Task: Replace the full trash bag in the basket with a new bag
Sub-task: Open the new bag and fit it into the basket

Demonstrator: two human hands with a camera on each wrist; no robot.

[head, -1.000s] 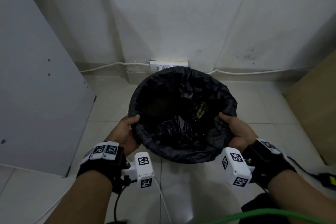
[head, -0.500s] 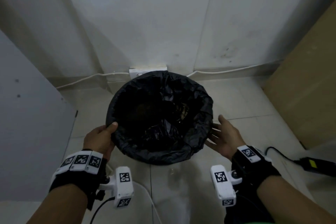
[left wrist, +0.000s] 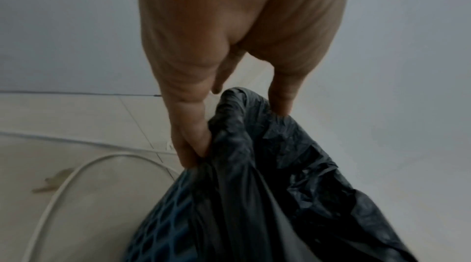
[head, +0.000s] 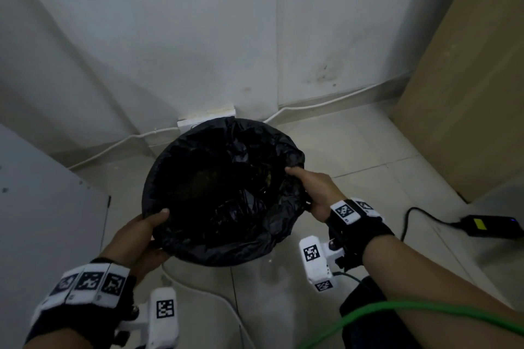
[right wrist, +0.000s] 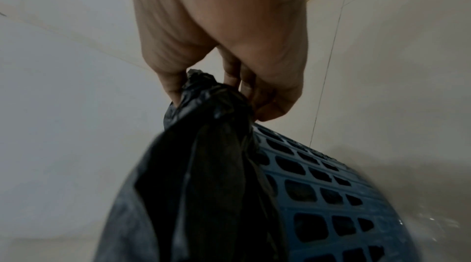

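Observation:
A black trash bag lines a round blue lattice basket that stands on the tiled floor by the wall. The bag's mouth is open, with dark trash inside. My left hand grips the bag's rim at the near left, thumb inside; the left wrist view shows the fingers pinching the bag over the basket. My right hand grips a bunched fold of the bag at the right rim, lifted off the basket edge.
A white socket box and white cable run along the wall behind the basket. A brown board leans at the right, a grey panel at the left. A black adapter and cables lie on the floor.
My right hand, open beside the basket half a second ago, now grips the bag's right rim. My left hand keeps its hold. The view has shifted.

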